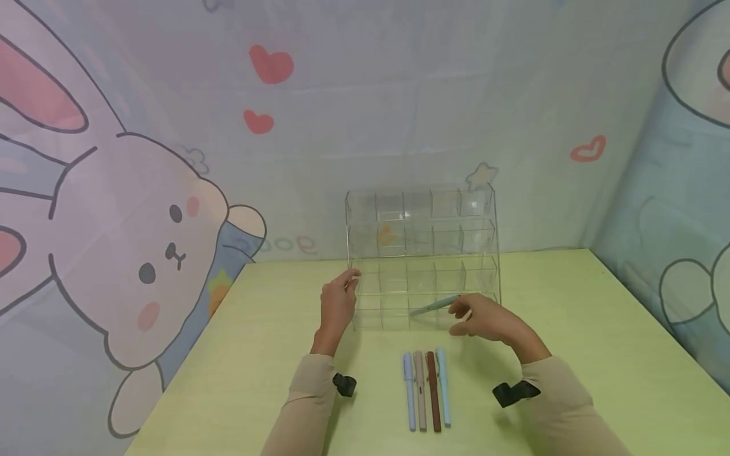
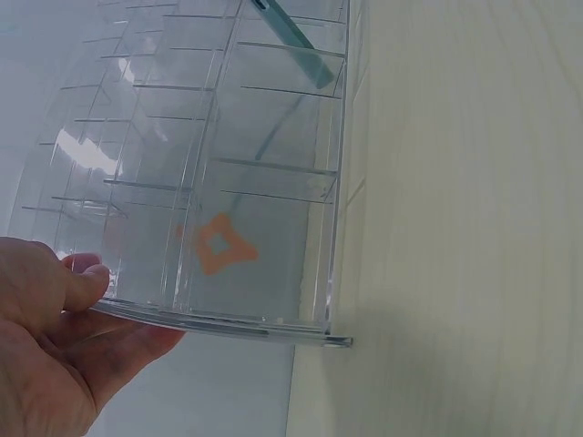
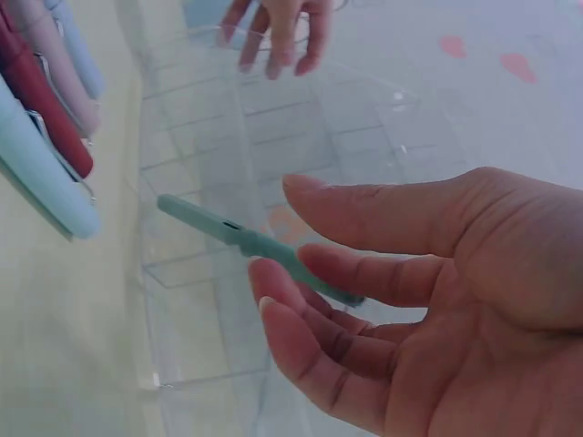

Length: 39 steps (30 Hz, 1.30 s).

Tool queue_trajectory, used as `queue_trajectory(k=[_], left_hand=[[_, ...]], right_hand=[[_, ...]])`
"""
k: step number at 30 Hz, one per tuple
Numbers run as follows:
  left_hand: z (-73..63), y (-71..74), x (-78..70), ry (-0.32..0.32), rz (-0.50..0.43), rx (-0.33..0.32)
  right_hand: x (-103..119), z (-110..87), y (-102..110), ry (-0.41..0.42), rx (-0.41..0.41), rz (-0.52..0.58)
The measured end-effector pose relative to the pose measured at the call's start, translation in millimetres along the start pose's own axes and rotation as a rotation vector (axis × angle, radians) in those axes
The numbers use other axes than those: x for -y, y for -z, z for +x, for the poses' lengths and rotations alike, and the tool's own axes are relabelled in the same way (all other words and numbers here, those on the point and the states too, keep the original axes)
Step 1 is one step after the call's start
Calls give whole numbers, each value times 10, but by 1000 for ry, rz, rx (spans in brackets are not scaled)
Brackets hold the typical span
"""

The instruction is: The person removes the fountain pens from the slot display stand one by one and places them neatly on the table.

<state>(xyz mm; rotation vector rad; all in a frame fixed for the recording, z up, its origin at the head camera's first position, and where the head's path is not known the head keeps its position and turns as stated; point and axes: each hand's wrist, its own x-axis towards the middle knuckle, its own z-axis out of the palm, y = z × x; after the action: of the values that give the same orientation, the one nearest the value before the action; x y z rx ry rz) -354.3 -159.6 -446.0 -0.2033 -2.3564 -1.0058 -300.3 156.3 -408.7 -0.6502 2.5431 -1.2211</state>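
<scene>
A clear plastic rack (image 1: 422,278) with tiers of small compartments stands upright on the table. My left hand (image 1: 338,307) grips its left side panel, thumb (image 2: 86,284) in front and fingers curled behind the edge. In the bottom tier a green pen (image 1: 433,305) lies slanted, its lower end (image 2: 314,71) inside a compartment. My right hand (image 1: 481,315) is at the pen's upper end, with thumb apart and fingers loosely bent. In the right wrist view the index finger overlaps the green pen (image 3: 205,218).
In front of the rack, a lavender pen (image 1: 409,392), a pinkish-beige pen (image 1: 421,392), a dark red pen (image 1: 434,392) and a light blue pen (image 1: 443,389) lie side by side on the table (image 1: 228,380). A printed cloth (image 1: 371,95) hangs behind the rack.
</scene>
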Motion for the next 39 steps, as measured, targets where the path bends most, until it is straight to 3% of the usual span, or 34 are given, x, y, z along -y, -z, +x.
queue_trajectory(k=[12, 18, 24, 32, 39], left_hand=[[-26, -39, 47, 16, -2, 16], [-34, -39, 48, -6, -8, -4], [-25, -38, 42, -10, -4, -7], [-9, -35, 38, -22, -8, -16], [1, -21, 24, -14, -6, -12]], right_hand=[[12, -59, 142, 10, -207, 61], [6, -19, 114, -7, -334, -9], [-35, 62, 32, 41, -449, -54], [-108, 188, -103, 76, -512, -38], [-164, 242, -176, 62, -483, -60]])
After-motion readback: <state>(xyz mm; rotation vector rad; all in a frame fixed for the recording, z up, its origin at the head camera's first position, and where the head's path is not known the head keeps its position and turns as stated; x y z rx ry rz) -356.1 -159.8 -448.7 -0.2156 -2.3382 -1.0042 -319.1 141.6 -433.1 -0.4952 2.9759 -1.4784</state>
